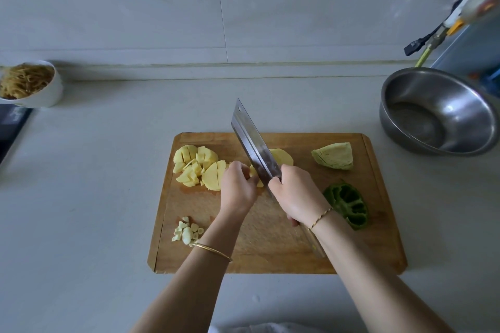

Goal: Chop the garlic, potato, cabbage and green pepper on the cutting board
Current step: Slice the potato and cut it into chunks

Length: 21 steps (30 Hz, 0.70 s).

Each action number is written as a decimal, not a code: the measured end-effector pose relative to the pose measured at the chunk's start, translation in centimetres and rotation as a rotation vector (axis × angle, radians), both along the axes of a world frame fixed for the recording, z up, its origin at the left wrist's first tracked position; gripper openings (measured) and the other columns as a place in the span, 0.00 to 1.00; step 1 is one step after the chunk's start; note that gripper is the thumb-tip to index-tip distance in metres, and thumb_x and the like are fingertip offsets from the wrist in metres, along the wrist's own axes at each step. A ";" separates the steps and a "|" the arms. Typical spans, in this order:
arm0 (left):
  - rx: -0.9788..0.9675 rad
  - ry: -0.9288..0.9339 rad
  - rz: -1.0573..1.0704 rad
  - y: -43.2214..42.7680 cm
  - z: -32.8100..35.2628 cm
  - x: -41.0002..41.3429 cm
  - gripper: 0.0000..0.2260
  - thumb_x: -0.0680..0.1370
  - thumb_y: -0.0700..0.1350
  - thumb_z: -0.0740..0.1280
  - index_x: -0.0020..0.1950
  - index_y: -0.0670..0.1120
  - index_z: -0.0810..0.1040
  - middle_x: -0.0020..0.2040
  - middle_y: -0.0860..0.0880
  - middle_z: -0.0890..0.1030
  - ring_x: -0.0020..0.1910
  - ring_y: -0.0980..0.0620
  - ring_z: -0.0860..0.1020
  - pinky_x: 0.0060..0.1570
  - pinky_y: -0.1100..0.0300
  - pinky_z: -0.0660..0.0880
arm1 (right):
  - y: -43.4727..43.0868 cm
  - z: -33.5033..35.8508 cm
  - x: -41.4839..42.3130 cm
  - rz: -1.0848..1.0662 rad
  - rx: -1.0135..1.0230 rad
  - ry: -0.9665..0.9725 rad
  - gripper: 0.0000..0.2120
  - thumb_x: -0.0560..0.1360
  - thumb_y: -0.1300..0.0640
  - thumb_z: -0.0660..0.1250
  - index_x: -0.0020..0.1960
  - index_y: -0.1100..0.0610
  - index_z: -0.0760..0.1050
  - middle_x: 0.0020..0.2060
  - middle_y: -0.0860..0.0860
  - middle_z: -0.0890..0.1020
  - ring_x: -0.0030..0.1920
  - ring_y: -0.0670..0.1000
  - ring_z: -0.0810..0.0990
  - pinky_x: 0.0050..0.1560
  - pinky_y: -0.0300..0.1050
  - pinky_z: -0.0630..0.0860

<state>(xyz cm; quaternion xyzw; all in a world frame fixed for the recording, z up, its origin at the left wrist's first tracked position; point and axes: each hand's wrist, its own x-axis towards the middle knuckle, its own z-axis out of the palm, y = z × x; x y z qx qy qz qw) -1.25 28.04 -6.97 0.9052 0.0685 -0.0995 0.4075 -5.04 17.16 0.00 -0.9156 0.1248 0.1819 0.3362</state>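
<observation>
- Potato half [282,157] lies centrally on the cutting board [270,251], under the cleaver [251,143], whose blade runs diagonally away to the left.
- Left hand [238,186] pinches its near-left end; right hand [297,192] grips the cleaver handle.

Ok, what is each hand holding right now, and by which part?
The right hand grips the cleaver by its handle, just behind the blade. The left hand holds the potato piece at its left side.

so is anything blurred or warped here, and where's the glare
Head view: wide-angle stretch skews the steel bowl near the edge, with glare inside it; head view: light soft, shadows faint, a sheen on the cleaver; head view: the fittings at top right are smeared, the potato sharp.
</observation>
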 end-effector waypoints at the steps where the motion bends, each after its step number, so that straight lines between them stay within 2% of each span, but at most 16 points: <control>1: -0.002 0.000 0.000 0.0 0.0 0.0 0.08 0.76 0.40 0.68 0.54 0.41 0.73 0.48 0.46 0.77 0.46 0.49 0.76 0.44 0.58 0.74 | 0.1 0.0 0.0 0.002 -0.005 -0.005 0.14 0.79 0.59 0.52 0.35 0.53 0.60 0.28 0.52 0.71 0.19 0.48 0.72 0.21 0.40 0.69; 5: -0.018 -0.003 0.002 0.1 0.1 0.0 0.07 0.76 0.40 0.68 0.52 0.41 0.74 0.47 0.46 0.77 0.45 0.49 0.76 0.43 0.58 0.74 | 0.5 -0.2 0.4 0.004 -0.032 -0.016 0.15 0.79 0.59 0.53 0.34 0.54 0.59 0.30 0.51 0.70 0.27 0.53 0.72 0.30 0.46 0.74; 9: -0.026 -0.015 -0.002 0.2 0.1 0.0 0.05 0.77 0.40 0.67 0.51 0.41 0.74 0.46 0.47 0.77 0.45 0.49 0.76 0.45 0.55 0.76 | 0.8 -0.5 1.0 0.011 -0.036 0.005 0.14 0.79 0.60 0.53 0.34 0.54 0.59 0.30 0.52 0.70 0.26 0.51 0.71 0.27 0.43 0.70; 14: -0.051 0.002 -0.001 0.2 0.3 -0.1 0.04 0.77 0.40 0.65 0.50 0.42 0.73 0.47 0.47 0.77 0.46 0.50 0.76 0.45 0.56 0.75 | 1.3 -1.2 1.8 0.007 -0.081 0.014 0.15 0.80 0.60 0.54 0.34 0.55 0.60 0.30 0.52 0.70 0.27 0.50 0.71 0.32 0.46 0.75; 16: -0.055 0.011 -0.003 0.1 0.5 -0.1 0.02 0.78 0.39 0.65 0.49 0.43 0.72 0.46 0.48 0.77 0.45 0.50 0.75 0.43 0.58 0.74 | 1.7 -1.5 2.0 0.008 -0.094 0.018 0.12 0.80 0.59 0.54 0.37 0.58 0.64 0.31 0.51 0.72 0.28 0.51 0.73 0.35 0.48 0.78; 19: -0.063 0.040 0.006 0.2 0.5 -0.1 0.04 0.76 0.38 0.65 0.47 0.45 0.71 0.46 0.47 0.78 0.45 0.49 0.76 0.44 0.56 0.76 | 2.2 -1.9 2.2 0.017 -0.102 0.018 0.07 0.80 0.58 0.56 0.47 0.59 0.70 0.32 0.50 0.72 0.30 0.50 0.73 0.28 0.44 0.72; 21: -0.060 0.056 0.011 0.3 0.6 -0.1 0.05 0.76 0.37 0.65 0.48 0.45 0.71 0.46 0.48 0.78 0.46 0.49 0.77 0.44 0.56 0.76 | 2.4 -2.2 2.3 0.004 -0.092 0.026 0.06 0.80 0.58 0.56 0.49 0.59 0.70 0.33 0.49 0.71 0.31 0.50 0.72 0.27 0.42 0.67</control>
